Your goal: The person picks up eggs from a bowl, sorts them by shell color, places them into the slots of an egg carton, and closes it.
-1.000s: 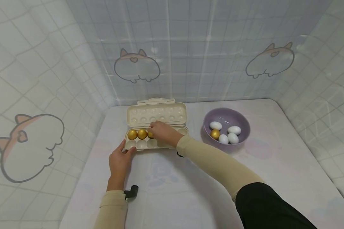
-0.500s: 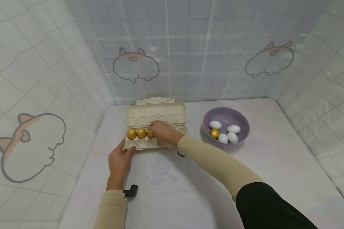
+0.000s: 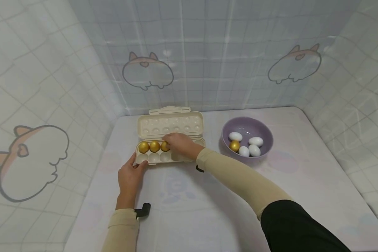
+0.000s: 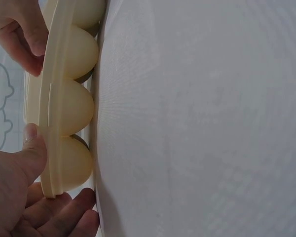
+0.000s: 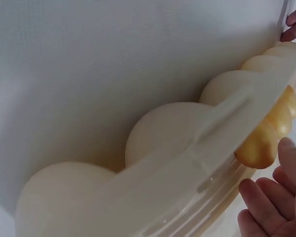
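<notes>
Gold egg (image 5: pixel 259 145) perhaps touches loose right hand (image 3: pixel 180 144); left hand (image 3: pixel 131 175) grips carton (image 4: pixel 77 107).

And there's the right hand (image 3: pixel 181 144) masking several cells of the egg carton (image 3: pixel 154 158) and a sliver of the third gold egg (image 3: pixel 165 146), the beige left sleeve (image 3: pixel 122 229) running off the bottom, while the left wrist view clips the left hand (image 4: pixel 12 185) at its left edge.

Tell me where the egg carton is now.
In the head view, the egg carton sits toward the back of the table, left of the purple bowl. The left hand holds its left end; the right hand is over its back row.
</notes>
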The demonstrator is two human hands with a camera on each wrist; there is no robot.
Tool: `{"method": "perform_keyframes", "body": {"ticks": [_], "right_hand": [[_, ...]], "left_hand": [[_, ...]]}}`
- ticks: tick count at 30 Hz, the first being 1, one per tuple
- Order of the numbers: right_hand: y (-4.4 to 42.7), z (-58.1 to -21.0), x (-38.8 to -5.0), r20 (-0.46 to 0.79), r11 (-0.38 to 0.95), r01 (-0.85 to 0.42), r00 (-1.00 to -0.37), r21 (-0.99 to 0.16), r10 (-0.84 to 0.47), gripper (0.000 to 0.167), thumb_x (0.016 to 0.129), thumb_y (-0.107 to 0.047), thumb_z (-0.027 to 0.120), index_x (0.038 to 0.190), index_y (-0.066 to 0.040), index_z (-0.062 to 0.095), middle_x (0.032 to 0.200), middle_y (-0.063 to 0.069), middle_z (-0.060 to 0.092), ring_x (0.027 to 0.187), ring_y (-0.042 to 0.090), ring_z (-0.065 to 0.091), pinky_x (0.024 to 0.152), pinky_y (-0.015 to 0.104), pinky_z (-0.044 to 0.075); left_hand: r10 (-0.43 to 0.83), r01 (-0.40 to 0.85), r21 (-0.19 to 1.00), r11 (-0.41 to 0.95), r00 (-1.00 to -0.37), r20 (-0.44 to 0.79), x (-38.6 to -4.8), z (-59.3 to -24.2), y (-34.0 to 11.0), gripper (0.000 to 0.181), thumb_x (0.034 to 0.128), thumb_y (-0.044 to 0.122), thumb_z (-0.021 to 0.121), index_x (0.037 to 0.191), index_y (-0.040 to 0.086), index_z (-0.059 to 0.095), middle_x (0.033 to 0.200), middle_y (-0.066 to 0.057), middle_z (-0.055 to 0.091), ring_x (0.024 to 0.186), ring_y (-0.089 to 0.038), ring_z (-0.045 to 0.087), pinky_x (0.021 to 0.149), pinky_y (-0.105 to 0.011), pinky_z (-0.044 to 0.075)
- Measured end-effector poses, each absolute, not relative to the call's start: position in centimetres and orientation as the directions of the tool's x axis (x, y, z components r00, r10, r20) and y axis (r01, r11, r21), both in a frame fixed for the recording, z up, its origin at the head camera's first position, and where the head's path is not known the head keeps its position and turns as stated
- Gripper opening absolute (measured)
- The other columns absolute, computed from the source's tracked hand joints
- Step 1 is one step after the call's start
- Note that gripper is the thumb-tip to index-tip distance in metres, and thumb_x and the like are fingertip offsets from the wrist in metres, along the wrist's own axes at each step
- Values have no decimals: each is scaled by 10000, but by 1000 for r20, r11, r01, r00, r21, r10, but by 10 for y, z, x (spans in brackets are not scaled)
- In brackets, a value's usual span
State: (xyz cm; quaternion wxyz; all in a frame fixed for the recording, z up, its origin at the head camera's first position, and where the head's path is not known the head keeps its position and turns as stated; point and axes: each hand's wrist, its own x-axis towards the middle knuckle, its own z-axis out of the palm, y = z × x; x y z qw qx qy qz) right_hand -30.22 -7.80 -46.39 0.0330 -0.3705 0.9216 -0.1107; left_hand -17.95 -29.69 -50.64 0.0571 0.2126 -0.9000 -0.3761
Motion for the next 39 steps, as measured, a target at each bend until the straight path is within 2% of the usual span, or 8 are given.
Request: {"method": "perform_keyframes", "body": {"ticks": [4,11,15,24,31,39], "right_hand": [[-70,-460,-303,52,679,-682,-715,-271,-697,309,1080,-267,620,1371,-175,673,1311,-47,738,1078,136,709,931,324,596],[-51,-449,-309,11,695,-627,-745,-351,-667,499,1070,-338,638,1515,-120,579,1526,41,637,1365,251,650,1164,396,520],[-36,-444,-313,12,700,-603,-761,-383,-649,542,1065,-395,632,1531,-127,565,1516,59,644,1351,260,662,1158,398,527],[3,-434,-320,69,687,-601,-771,-409,-633,549,1049,-412,651,1498,-100,603,1427,108,703,1246,285,723,1113,406,558],[39,-431,-322,72,711,-539,-817,-451,-572,554,1036,-414,673,1485,-94,617,1413,115,710,1267,328,704,1134,445,535],[74,-431,-323,40,748,-466,-859,-472,-510,573,1033,-445,668,1502,-122,604,1439,117,693,1303,292,691,1124,447,547]], "left_hand": [[-430,-356,696,624,-900,-75,-180,-506,-296,762,963,384,781,1614,195,432,1427,-182,653,1422,-393,577,1220,-573,413],[-432,-348,691,634,-900,-57,-180,-508,-299,763,957,400,785,1607,195,443,1423,-149,660,1478,-398,512,1235,-576,389],[-433,-351,690,633,-900,-61,-180,-509,-298,766,957,400,786,1607,187,442,1476,-146,619,1490,-396,499,1234,-574,393],[-418,-341,677,652,-907,-53,-184,-512,-302,772,958,422,779,1610,191,436,1432,-149,650,1504,-403,477,1238,-586,384],[-421,-347,669,658,-905,-55,-185,-511,-301,780,954,428,785,1612,209,426,1449,-142,635,1514,-399,462,1241,-584,377],[-407,-319,687,653,-913,-36,-183,-507,-299,763,956,383,790,1601,170,444,1396,-174,665,1486,-401,498,1224,-587,398]]}}
